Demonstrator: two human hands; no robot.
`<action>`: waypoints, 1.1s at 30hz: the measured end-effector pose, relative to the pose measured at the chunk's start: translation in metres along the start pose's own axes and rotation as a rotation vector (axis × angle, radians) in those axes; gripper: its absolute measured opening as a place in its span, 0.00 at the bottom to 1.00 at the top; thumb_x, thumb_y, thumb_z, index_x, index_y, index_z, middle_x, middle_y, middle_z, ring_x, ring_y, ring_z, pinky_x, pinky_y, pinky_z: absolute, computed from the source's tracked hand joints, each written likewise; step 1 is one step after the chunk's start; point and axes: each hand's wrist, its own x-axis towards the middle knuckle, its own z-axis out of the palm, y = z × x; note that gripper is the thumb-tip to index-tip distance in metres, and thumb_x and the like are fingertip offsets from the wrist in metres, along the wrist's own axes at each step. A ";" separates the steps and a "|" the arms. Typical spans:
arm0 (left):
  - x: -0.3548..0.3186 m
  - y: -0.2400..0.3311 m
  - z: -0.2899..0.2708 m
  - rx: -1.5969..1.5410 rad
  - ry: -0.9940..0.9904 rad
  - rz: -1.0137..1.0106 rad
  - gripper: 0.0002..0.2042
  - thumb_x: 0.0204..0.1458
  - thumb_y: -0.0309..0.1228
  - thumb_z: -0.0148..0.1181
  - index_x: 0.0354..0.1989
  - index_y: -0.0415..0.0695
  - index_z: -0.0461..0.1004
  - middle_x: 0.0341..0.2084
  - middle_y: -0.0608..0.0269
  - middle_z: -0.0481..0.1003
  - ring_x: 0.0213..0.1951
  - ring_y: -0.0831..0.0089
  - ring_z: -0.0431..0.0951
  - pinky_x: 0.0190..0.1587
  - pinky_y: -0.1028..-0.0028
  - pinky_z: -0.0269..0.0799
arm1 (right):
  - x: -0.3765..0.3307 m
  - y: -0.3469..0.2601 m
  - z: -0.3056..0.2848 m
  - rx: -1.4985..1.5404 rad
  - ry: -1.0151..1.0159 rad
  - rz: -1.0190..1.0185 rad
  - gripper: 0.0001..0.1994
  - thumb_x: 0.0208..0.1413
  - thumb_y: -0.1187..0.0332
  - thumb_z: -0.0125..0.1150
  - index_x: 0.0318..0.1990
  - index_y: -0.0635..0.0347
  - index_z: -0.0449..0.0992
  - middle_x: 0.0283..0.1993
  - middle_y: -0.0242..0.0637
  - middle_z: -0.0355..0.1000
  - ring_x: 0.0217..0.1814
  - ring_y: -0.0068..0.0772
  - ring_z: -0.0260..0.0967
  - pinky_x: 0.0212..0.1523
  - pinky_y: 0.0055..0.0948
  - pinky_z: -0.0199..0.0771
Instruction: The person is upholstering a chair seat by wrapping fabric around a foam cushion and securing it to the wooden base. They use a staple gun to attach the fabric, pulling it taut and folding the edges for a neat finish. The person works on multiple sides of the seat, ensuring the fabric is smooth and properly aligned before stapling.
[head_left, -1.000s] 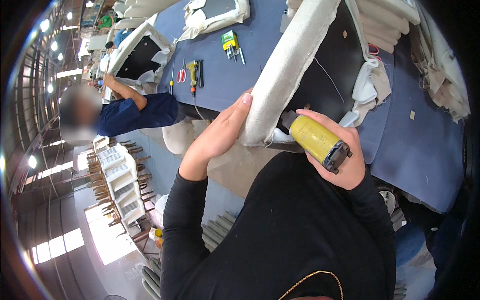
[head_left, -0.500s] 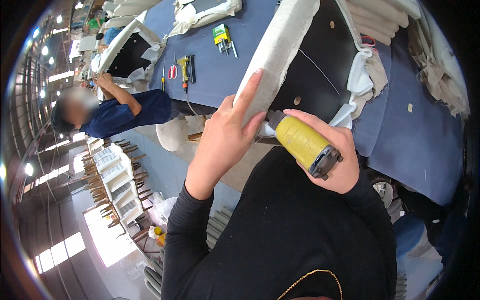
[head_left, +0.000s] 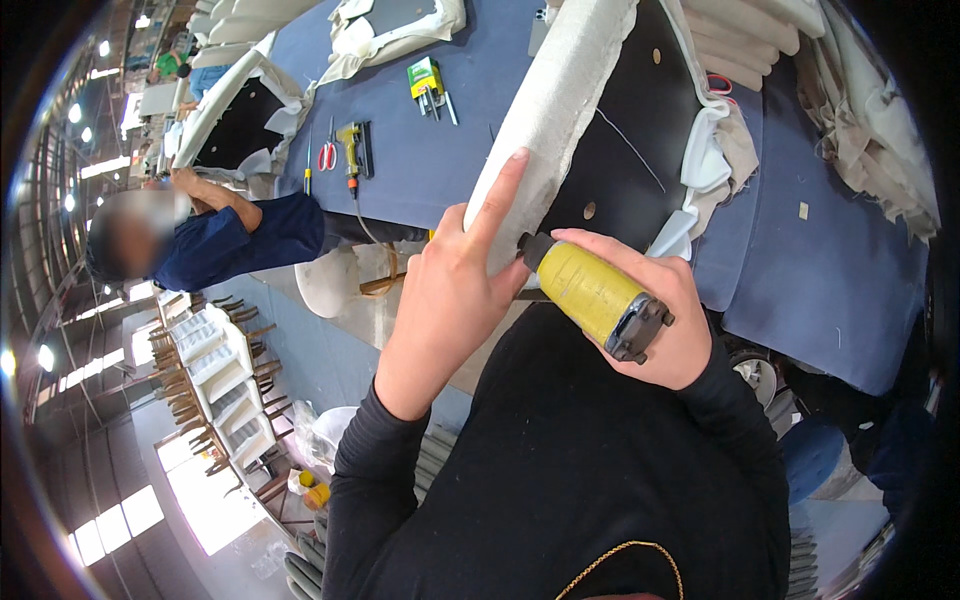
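An upholstered panel lies in front of me, its beige fabric point(head_left: 560, 90) folded over the edge of a black backing point(head_left: 625, 140). My left hand point(head_left: 445, 285) grips the panel's near left corner, index finger stretched along the fabric and thumb bent in at the edge. Wrapped round a yellow pneumatic staple gun point(head_left: 585, 290) is my right hand point(head_left: 685, 325). The gun's dark nose meets the fabric edge beside my left thumb; whether it presses there I cannot tell. Loose white and beige cloth point(head_left: 708, 160) hangs at the panel's right side.
On the blue-covered table point(head_left: 400, 160) lie another staple gun point(head_left: 352, 150) with a hose, red-handled scissors point(head_left: 327, 157), a screwdriver point(head_left: 308, 165) and a green-yellow box point(head_left: 424, 78). A co-worker point(head_left: 240, 235) handles another panel point(head_left: 240, 120) at left. Bunched fabric point(head_left: 870, 140) sits at right.
The view has shifted slightly, so the scene sits further left. The staple gun has tilted a little, its nose still at the fabric edge. Both hands keep their holds.
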 end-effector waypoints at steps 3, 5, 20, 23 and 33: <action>0.002 -0.002 0.004 -0.002 0.045 0.051 0.54 0.50 0.24 0.75 0.85 0.72 0.52 0.43 0.42 0.78 0.41 0.39 0.85 0.46 0.49 0.83 | -0.001 0.002 0.002 0.000 -0.001 0.002 0.42 0.44 0.75 0.78 0.72 0.59 0.72 0.52 0.54 0.84 0.51 0.56 0.86 0.53 0.39 0.85; 0.000 -0.003 0.005 -0.013 0.019 0.032 0.55 0.49 0.24 0.75 0.85 0.72 0.52 0.44 0.41 0.78 0.42 0.39 0.85 0.46 0.49 0.83 | -0.002 0.004 0.004 0.003 0.012 -0.032 0.42 0.45 0.75 0.78 0.72 0.60 0.72 0.52 0.54 0.84 0.51 0.56 0.86 0.53 0.40 0.84; -0.006 -0.002 0.001 -0.056 0.016 0.057 0.53 0.47 0.21 0.69 0.84 0.67 0.55 0.45 0.42 0.77 0.42 0.40 0.84 0.46 0.52 0.82 | -0.007 -0.007 0.008 0.011 -0.051 0.026 0.36 0.49 0.76 0.70 0.71 0.62 0.74 0.52 0.47 0.85 0.50 0.46 0.88 0.52 0.31 0.81; -0.008 -0.003 -0.015 -0.202 -0.074 0.085 0.48 0.50 0.25 0.69 0.84 0.59 0.58 0.59 0.41 0.77 0.54 0.45 0.83 0.56 0.55 0.80 | -0.006 0.001 0.005 0.017 -0.043 -0.023 0.39 0.46 0.75 0.76 0.71 0.63 0.73 0.55 0.53 0.84 0.53 0.51 0.87 0.54 0.36 0.83; -0.013 -0.012 -0.009 -0.184 -0.094 0.082 0.45 0.54 0.20 0.65 0.84 0.50 0.58 0.74 0.46 0.70 0.70 0.46 0.75 0.70 0.59 0.71 | -0.020 -0.006 -0.001 0.067 -0.046 0.031 0.41 0.47 0.74 0.79 0.73 0.63 0.72 0.57 0.55 0.83 0.55 0.51 0.87 0.57 0.37 0.83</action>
